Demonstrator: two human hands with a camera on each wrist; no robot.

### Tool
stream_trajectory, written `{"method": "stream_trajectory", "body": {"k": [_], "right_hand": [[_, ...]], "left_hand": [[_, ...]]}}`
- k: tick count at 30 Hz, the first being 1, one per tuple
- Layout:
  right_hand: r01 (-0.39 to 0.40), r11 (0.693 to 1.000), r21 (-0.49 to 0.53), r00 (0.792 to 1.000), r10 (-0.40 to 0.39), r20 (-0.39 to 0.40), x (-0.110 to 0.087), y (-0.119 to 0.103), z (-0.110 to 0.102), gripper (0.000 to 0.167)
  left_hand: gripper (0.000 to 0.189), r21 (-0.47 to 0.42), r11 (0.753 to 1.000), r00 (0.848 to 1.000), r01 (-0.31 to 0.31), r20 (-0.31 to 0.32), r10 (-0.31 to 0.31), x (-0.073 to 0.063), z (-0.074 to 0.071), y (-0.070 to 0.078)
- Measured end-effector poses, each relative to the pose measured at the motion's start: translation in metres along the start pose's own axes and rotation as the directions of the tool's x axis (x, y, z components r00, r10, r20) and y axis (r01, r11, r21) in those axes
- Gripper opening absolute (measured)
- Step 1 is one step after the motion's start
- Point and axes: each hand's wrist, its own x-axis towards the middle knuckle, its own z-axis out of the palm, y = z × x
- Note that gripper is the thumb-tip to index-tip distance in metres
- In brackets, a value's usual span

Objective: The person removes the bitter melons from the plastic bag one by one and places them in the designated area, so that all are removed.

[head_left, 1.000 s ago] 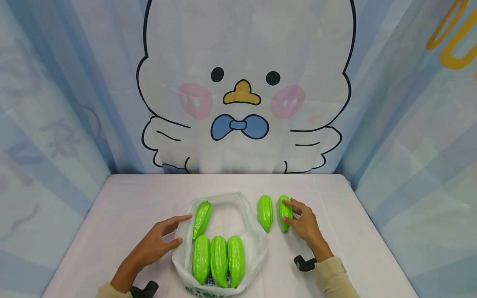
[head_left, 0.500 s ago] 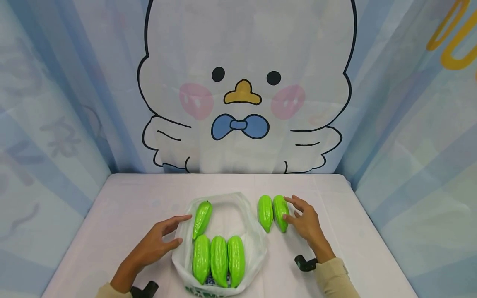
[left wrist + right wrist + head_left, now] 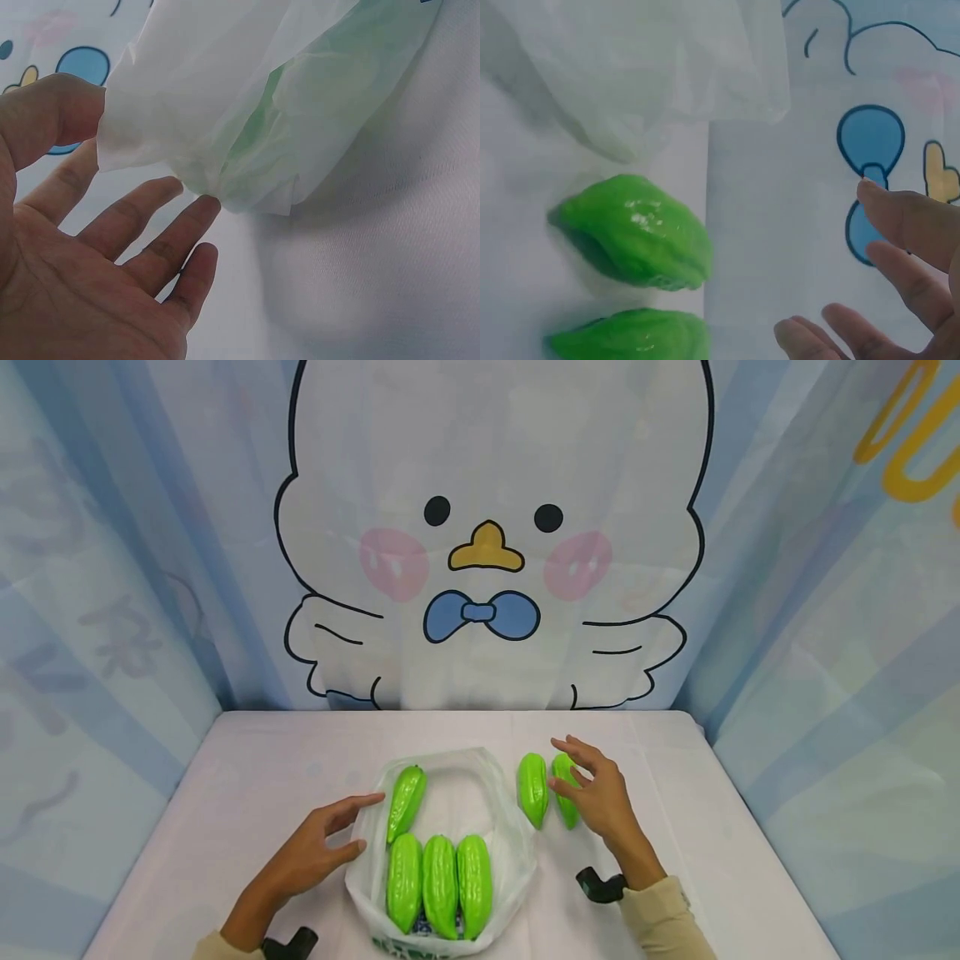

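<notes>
A white plastic bag (image 3: 513, 860) lies with its mouth spread wide. Inside, one green bitter melon (image 3: 407, 800) leans at the back left, and a row of 3 bitter melons (image 3: 441, 885) lies at the front. My left hand (image 3: 318, 847) touches the bag's left rim with fingers extended; the left wrist view shows the fingertips at the plastic (image 3: 195, 112). Right of the bag lie two more bitter melons, the nearer to it (image 3: 533, 789) and a farther one (image 3: 566, 810). Over the farther one hovers my right hand (image 3: 603, 797), fingers spread and holding nothing, partly hiding it.
Everything stands on a table with a white cloth (image 3: 285, 756). Behind it hangs a curtain (image 3: 480, 668) printed with a cartoon bird, and printed curtains flank both sides. A dark wrist camera (image 3: 600, 887) sits on each wrist.
The farther loose bitter melon has slid left, closer to the other one. My right hand has let go of it and moved up and left above it. My left hand stays put.
</notes>
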Motion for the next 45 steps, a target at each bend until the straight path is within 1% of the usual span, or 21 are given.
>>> {"method": "stream_trajectory", "body": {"k": [4, 10, 20, 25, 31, 38, 43, 45], "right_hand": [[0.042, 0.998, 0.053, 0.999, -0.044, 0.028, -0.003, -0.012, 0.01, 0.061], [0.086, 0.993, 0.084, 0.994, -0.092, 0.067, -0.009, -0.027, 0.027, 0.061], [0.11, 0.983, 0.148, 0.981, -0.131, 0.141, -0.018, -0.044, 0.058, 0.06], [0.137, 0.978, 0.156, 0.971, -0.164, 0.174, -0.019, -0.049, 0.073, 0.058], [0.138, 0.977, 0.164, 0.961, -0.172, 0.217, -0.021, -0.051, 0.092, 0.055], [0.137, 0.98, 0.147, 0.944, -0.174, 0.28, -0.021, -0.051, 0.111, 0.055], [0.121, 0.984, 0.131, 0.94, -0.156, 0.303, -0.018, -0.052, 0.126, 0.054], [0.102, 0.987, 0.12, 0.94, -0.135, 0.313, -0.017, -0.053, 0.132, 0.054]], "left_hand": [[0.058, -0.003, 1.0, 1.0, -0.013, 0.001, 0.013, 0.0, 0.001, -0.001], [0.058, -0.011, 1.0, 1.0, -0.014, 0.003, 0.014, 0.0, 0.001, -0.001], [0.059, -0.014, 1.0, 1.0, -0.018, 0.003, 0.018, 0.0, 0.001, 0.001], [0.059, -0.015, 1.0, 1.0, -0.015, 0.005, 0.015, 0.0, 0.0, 0.001], [0.058, -0.022, 0.999, 1.0, -0.024, 0.011, 0.025, 0.0, 0.0, 0.0], [0.059, -0.023, 1.0, 1.0, -0.011, 0.011, 0.012, 0.001, 0.001, 0.0], [0.058, -0.035, 0.999, 1.0, -0.013, 0.016, 0.013, 0.001, 0.001, 0.001], [0.058, -0.04, 0.999, 1.0, -0.015, 0.018, 0.015, 0.0, 0.001, 0.0]]}}
